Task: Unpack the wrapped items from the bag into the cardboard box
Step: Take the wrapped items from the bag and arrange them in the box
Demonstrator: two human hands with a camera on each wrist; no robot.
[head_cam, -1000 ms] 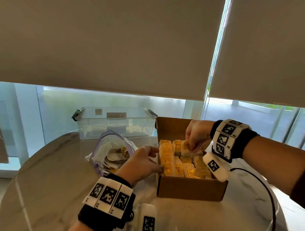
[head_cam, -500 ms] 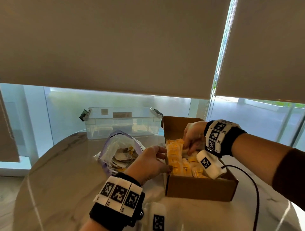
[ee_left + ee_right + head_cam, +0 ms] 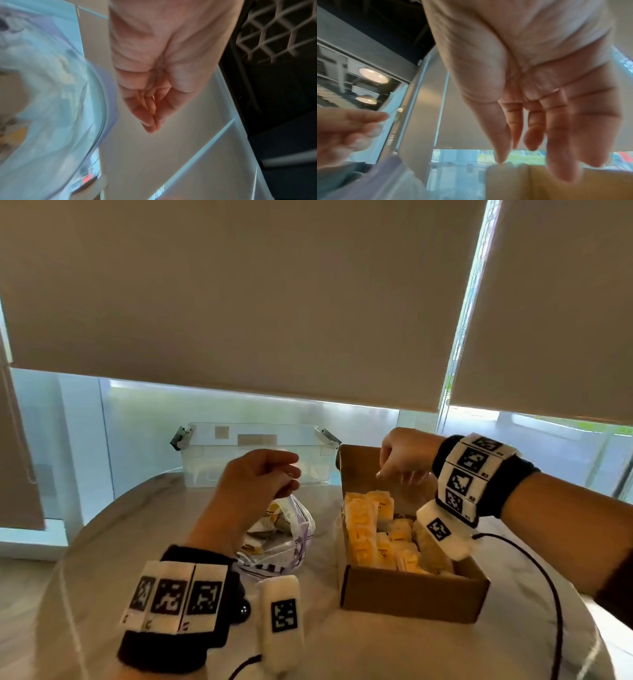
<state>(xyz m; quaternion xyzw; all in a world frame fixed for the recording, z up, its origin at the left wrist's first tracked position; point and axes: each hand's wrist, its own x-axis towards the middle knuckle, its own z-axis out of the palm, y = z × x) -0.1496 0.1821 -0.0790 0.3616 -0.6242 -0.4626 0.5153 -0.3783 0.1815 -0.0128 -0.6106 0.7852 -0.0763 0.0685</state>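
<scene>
Currently, left hand [image 3: 255, 484]: hovering raised above the bag [image 3: 279, 537], back of the hand toward the head camera, fingers drawn together. In the left-wrist view the fingertips [image 3: 150, 124] are meeting in a point, pinched on nothing that can be made out; whether they are gripping the bag's top edge, which is rising toward them in the head view, cannot be told.

Right hand [image 3: 404, 455]: hanging over the far end of the cardboard box [image 3: 411, 594], wrist bent, fingers pointing down. The right-wrist view is showing the fingers [image 3: 556, 135] nearly straight, loosely spread, holding nothing.

Bag: clear plastic with purple print, standing on the table [image 3: 342, 652] just left of the box, mouth facing up, crumpled wrappers showing inside.

Cardboard box: open-topped, long axis running away from the person, near end toward the camera. Wrapped items [image 3: 363, 529], yellow, are standing on edge in rows along its left side and across the middle, rows following the box's long axis.

Table: pale, marbled, rounded edge. Clear plastic bin [image 3: 253, 453] with latches is sitting at the far edge, behind bag and box. Black cable [image 3: 551, 587] is trailing over the right side.

Room: beige roller blinds [image 3: 239, 302] are hanging lowered over a window, daylight showing beneath.
</scene>
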